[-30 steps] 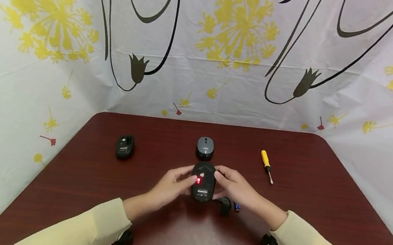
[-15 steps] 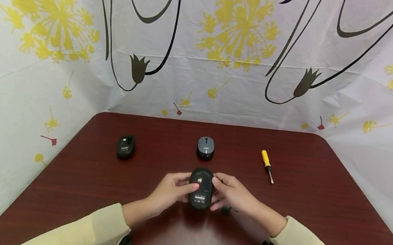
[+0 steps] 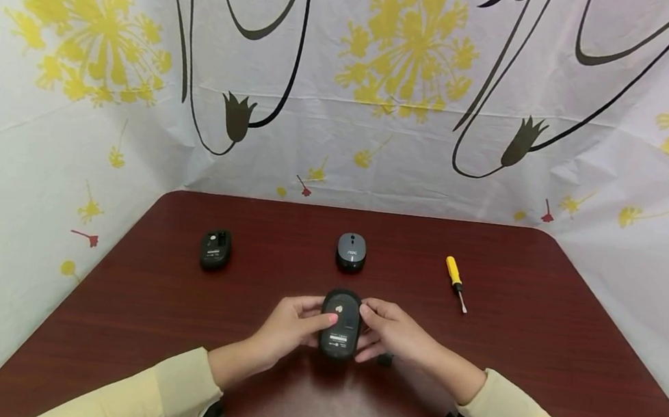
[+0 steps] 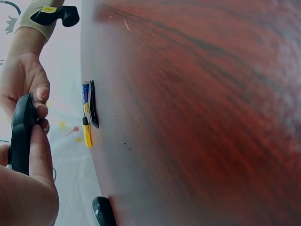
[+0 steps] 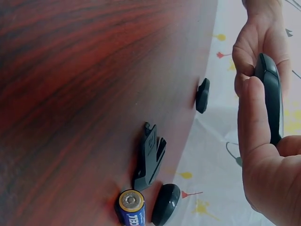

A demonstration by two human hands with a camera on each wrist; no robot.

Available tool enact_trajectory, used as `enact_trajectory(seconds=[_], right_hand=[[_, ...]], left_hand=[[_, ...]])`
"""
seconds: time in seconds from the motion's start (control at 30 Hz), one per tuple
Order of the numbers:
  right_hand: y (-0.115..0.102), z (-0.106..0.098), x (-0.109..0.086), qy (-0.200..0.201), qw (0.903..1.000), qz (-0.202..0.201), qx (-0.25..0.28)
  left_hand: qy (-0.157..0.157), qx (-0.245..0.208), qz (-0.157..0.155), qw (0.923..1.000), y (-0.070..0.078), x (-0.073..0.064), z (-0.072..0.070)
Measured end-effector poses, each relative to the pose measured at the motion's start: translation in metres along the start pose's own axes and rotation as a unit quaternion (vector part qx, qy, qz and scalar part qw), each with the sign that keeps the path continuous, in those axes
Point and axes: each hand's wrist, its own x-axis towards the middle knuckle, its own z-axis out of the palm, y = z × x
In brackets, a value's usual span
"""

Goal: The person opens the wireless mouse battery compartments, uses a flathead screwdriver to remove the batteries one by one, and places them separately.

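Observation:
In the head view a black computer mouse (image 3: 341, 326) is held up over the middle of the table, its label side facing me. My left hand (image 3: 286, 327) grips its left side, thumb lying across the underside. On the other edge, my right hand (image 3: 398, 329) pinches the mouse with the thumb near its upper corner. Both wrist views show the mouse edge-on between the hands. Below, a black plastic cover (image 5: 149, 157) and a blue battery (image 5: 131, 202) rest on the table; the right hand mostly hides them in the head view.
A grey-topped mouse (image 3: 351, 252) sits behind the held one. Further left lies a black mouse (image 3: 215, 250), underside up. A yellow-handled screwdriver (image 3: 456, 283) lies to the right on the dark red table (image 3: 539, 369). Patterned cloth (image 3: 340, 154) hangs behind.
Both hands have brought the mouse lower and nearer, away from the grey-topped mouse. The red light seen on its underside a second ago no longer shows.

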Motion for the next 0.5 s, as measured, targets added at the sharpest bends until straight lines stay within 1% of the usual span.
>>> enact_trajectory(seconds=[0.13, 0.27, 0.4, 0.5], right_hand=[[0.0009, 0.0000, 0.0010, -0.002, 1.0000, 0.001, -0.002], [0.0002, -0.0026, 0.0027, 0.002, 0.9997, -0.007, -0.024], [-0.0017, -0.0066, 0.0048, 0.016, 0.9971, -0.039, -0.063], [-0.0033, -0.0089, 0.0067, 0.038, 0.9897, -0.071, -0.118]], left_hand=[[0.008, 0.006, -0.005, 0.9999, 0.0001, 0.0001, -0.0005], [0.012, 0.005, -0.014, 0.9998, 0.0012, 0.0005, -0.0011], [0.013, 0.001, -0.025, 0.9996, 0.0022, 0.0002, -0.0019], [0.013, 0.004, -0.026, 0.9996, 0.0028, -0.0002, -0.0024]])
